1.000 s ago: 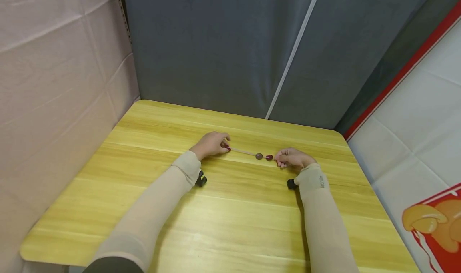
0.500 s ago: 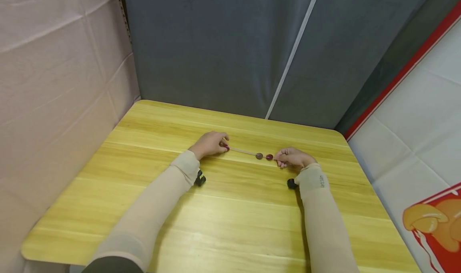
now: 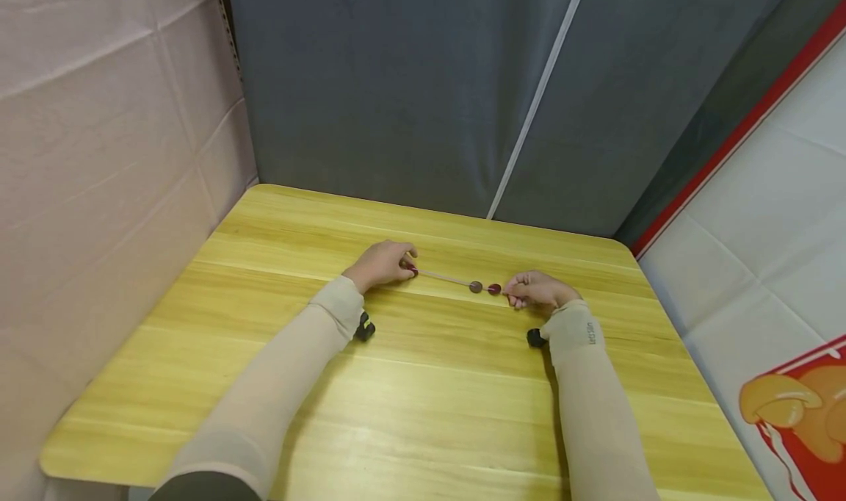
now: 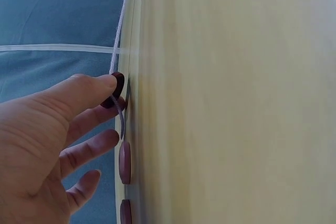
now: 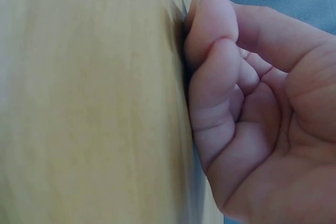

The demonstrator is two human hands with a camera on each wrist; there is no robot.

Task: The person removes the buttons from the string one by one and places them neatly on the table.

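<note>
A thin pale string [image 3: 449,278] lies stretched across the middle of the wooden table [image 3: 423,405]. My left hand [image 3: 382,264] pinches its left end at a dark red bead [image 3: 411,269]. In the left wrist view the thumb tip [image 4: 100,85] presses on that bead [image 4: 118,84], the string [image 4: 122,115] runs down from it, and two more reddish beads [image 4: 124,162] lie along the line. My right hand [image 3: 538,289] pinches the right end with curled fingers [image 5: 210,51]. Just left of it sit a red bead [image 3: 493,289] and a grey-brown bead [image 3: 475,286].
Grey fabric panels [image 3: 410,82] close off the back of the table, and a pale sheet [image 3: 99,156] hangs on the left. A white and red banner [image 3: 780,266] lies to the right. Small black wrist cameras [image 3: 365,328] sit under both forearms.
My left hand and its bead have shifted very slightly to the left. The right hand and the two beads beside it have stayed in place.
</note>
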